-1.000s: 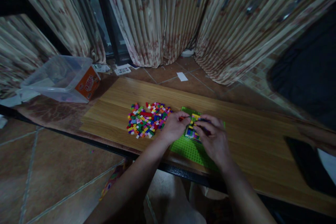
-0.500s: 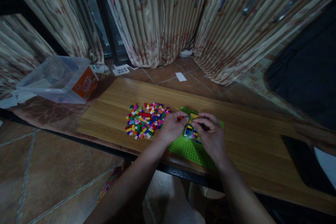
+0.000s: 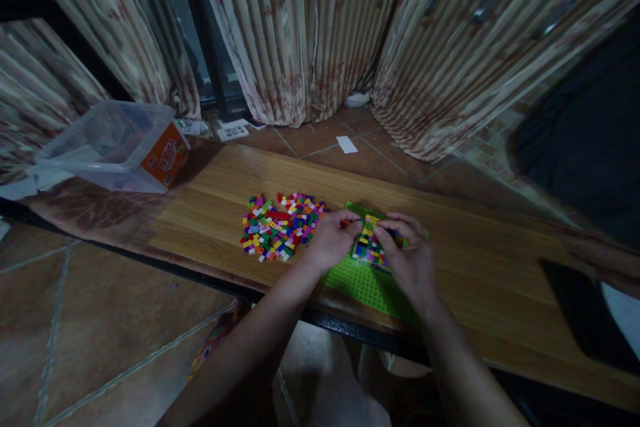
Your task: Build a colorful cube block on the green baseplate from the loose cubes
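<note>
A green studded baseplate [image 3: 360, 283] lies on the wooden board, bearing a low block of multicoloured toy bricks [image 3: 369, 250]. At the block's left edge is my left hand [image 3: 330, 240], its fingers pinched around a small red brick [image 3: 345, 223]. My right hand [image 3: 413, 260] bends over the block's right side, thumb and forefinger drawn close together at its top. Whatever sits between those right fingertips is too small to make out. Part of the block is hidden by the right fingers.
Left of the baseplate spreads a pile of loose coloured bricks [image 3: 280, 227]. A clear plastic bin [image 3: 115, 173] with an orange label stands at the far left. At the right lies a dark flat object [image 3: 575, 307] beside white paper [image 3: 623, 313]. Striped curtains [image 3: 300, 47] hang behind the table.
The right thumb and fingers have shifted slightly right, uncovering more of the brick block. The left hand keeps its pinch at the block's left edge. The whole view has shifted a little.
</note>
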`<state>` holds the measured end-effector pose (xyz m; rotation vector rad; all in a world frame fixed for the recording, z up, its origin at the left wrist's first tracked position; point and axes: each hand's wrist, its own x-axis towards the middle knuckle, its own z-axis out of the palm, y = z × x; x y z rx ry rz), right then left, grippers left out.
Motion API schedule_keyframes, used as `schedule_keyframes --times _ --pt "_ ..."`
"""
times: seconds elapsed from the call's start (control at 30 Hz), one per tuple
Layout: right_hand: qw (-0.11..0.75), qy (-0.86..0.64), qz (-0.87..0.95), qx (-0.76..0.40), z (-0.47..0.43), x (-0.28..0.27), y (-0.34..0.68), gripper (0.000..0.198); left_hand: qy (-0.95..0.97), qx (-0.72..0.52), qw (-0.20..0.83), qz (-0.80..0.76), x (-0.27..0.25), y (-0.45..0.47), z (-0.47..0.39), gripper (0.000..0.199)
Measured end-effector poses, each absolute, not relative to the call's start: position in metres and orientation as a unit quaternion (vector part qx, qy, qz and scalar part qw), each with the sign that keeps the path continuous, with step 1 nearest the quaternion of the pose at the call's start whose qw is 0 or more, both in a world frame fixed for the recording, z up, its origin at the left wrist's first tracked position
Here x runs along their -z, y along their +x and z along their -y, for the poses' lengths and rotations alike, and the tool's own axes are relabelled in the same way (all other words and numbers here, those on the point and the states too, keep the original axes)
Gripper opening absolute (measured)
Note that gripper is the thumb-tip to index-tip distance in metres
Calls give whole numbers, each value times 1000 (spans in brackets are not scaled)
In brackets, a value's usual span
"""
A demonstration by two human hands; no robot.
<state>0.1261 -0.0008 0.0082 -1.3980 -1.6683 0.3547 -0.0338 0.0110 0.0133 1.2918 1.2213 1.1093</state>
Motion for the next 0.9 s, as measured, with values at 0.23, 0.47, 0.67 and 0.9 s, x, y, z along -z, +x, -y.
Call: schedule_keyframes --times 0.23,0.47,0.67,0.9 --pt "446 -556 678 -178 0 -9 125 19 534 -456 499 -508 -13 -34 -12 12" --pt "449 -552 675 -198 -1 -7 124 18 537 -450 497 -512 -11 -34 -12 14" --pt "454 -552 668 -209 -2 -7 122 17 544 -451 490 -510 -13 -34 -11 13" --pt "467 -546 652 -241 -4 -5 123 18 544 -444 492 -514 -14 -33 -10 14"
